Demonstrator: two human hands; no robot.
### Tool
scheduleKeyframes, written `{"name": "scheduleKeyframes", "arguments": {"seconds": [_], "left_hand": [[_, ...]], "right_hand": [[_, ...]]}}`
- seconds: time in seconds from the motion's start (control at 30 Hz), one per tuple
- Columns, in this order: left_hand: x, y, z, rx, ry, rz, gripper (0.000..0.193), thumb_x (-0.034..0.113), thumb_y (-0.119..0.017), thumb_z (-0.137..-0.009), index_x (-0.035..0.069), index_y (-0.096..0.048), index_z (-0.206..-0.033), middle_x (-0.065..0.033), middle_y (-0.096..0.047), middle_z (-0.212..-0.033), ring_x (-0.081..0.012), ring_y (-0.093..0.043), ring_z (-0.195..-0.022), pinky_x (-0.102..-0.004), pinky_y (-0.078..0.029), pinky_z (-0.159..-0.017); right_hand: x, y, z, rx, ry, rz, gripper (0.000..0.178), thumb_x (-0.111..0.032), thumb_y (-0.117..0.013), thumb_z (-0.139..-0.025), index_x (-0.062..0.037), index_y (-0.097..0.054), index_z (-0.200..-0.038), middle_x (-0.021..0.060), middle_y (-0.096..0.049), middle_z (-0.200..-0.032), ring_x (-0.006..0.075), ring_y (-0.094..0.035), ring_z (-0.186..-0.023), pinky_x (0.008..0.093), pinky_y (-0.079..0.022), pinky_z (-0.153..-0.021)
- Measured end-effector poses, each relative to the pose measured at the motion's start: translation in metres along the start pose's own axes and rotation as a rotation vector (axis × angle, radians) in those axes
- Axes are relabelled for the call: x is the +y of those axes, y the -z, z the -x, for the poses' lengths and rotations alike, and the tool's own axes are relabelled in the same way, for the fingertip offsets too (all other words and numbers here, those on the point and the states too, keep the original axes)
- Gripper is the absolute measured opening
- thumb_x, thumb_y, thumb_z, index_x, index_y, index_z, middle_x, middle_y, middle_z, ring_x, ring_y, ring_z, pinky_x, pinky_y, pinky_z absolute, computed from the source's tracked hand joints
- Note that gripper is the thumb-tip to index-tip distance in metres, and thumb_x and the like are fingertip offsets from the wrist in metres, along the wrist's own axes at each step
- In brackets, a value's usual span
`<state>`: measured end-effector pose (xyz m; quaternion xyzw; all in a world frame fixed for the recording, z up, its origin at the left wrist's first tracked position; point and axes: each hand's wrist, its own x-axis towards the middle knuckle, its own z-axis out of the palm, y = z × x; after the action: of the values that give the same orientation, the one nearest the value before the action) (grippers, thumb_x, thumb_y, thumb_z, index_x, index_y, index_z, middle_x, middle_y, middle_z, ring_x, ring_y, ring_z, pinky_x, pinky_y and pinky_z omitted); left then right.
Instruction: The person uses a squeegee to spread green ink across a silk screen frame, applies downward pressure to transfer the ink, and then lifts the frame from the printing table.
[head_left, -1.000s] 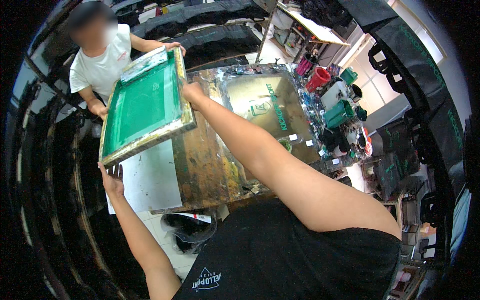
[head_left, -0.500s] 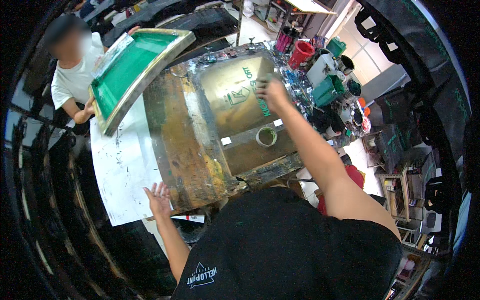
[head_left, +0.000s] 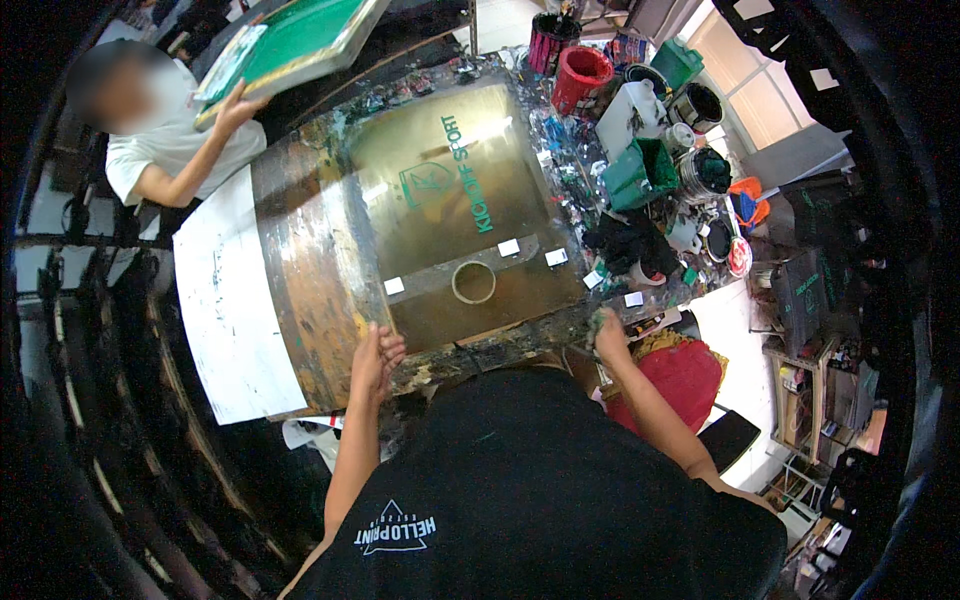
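My right hand (head_left: pixel 608 338) is closed around a small dark greenish wad (head_left: pixel 599 321), by the table's near right edge. The wad's kind is unclear. At the near edge my left hand (head_left: pixel 378 357) has loosely curled fingers, apart, with nothing visible in them. Beyond my hands lies a shiny gold-brown sheet (head_left: pixel 400 150) bearing a green printed emblem (head_left: pixel 428 187) and lettering. On the near strip sits a tape-like ring (head_left: pixel 491 293), between my hands. Small white tags lie around it, one (head_left: pixel 394 286) near my left hand and another (head_left: pixel 509 247) beyond the ring.
At far left a co-worker (head_left: pixel 190 150) holds a green-meshed screen frame (head_left: pixel 300 45). White paper (head_left: pixel 230 310) covers the table's left end. Along the right stand a red bucket (head_left: pixel 580 80), a green bin (head_left: pixel 640 175) and several paint pots. A red cushion-like thing (head_left: pixel 670 385) is below the right edge.
My right hand has come back from the print to the near right edge. My left hand has moved right. The co-worker's screen frame has moved farther away. More white tags show.
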<state>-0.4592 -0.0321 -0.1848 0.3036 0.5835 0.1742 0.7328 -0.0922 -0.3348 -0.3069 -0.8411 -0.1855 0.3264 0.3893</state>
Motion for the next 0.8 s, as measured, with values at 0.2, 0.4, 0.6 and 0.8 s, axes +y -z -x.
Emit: {"name": "scheduleKeyframes", "arguments": {"seconds": [0.2, 0.4, 0.6, 0.8], "left_hand": [[0.030, -0.107, 0.014, -0.112, -0.184, -0.313, 0.041, 0.040, -0.050, -0.101, 0.002, -0.058, -0.116, -0.0081, -0.067, -0.089, -0.0135, -0.063, -0.078, -0.0276, -0.051, -0.071], [0.030, -0.187, 0.046, -0.433, -0.245, -0.674, 0.059, 0.044, -0.048, -0.101, -0.005, -0.048, -0.134, -0.0201, -0.060, -0.122, -0.0261, -0.060, -0.109, -0.0352, -0.046, -0.096], [0.034, -0.204, 0.081, -0.101, -0.262, -0.798, 0.081, 0.053, -0.034, -0.102, 0.000, -0.003, -0.154, -0.0280, -0.025, -0.154, -0.0366, -0.029, -0.143, -0.0367, -0.025, -0.115], [0.020, -0.148, 0.063, 0.222, -0.370, 0.345, 0.067, 0.054, -0.030, -0.103, 0.001, -0.039, -0.143, -0.0161, -0.057, -0.127, -0.0262, -0.057, -0.115, -0.0356, -0.044, -0.100]], "right_hand": [[-0.149, 0.006, -0.008, -0.351, 0.332, 0.031, 0.023, -0.019, -0.053, -0.097, 0.0003, -0.062, -0.107, 0.0200, -0.063, -0.097, 0.0329, -0.062, -0.087, 0.0393, -0.047, -0.078], [-0.205, -0.029, -0.017, -0.463, 0.356, -0.089, 0.036, -0.033, -0.050, -0.101, 0.0015, -0.057, -0.092, 0.0086, -0.057, -0.077, 0.0142, -0.050, -0.074, 0.0332, -0.044, -0.069], [-0.206, -0.132, -0.024, -0.525, 0.672, -0.360, 0.037, -0.032, -0.052, -0.097, 0.0012, -0.050, -0.114, 0.0202, -0.057, -0.102, 0.0239, -0.053, -0.094, 0.0388, -0.045, -0.081], [-0.260, -0.194, 0.053, -0.624, 0.675, -0.334, 0.040, -0.014, -0.046, -0.095, -0.0045, -0.044, -0.134, 0.0222, -0.050, -0.126, 0.0396, -0.043, -0.124, 0.0459, -0.035, -0.105]]}}
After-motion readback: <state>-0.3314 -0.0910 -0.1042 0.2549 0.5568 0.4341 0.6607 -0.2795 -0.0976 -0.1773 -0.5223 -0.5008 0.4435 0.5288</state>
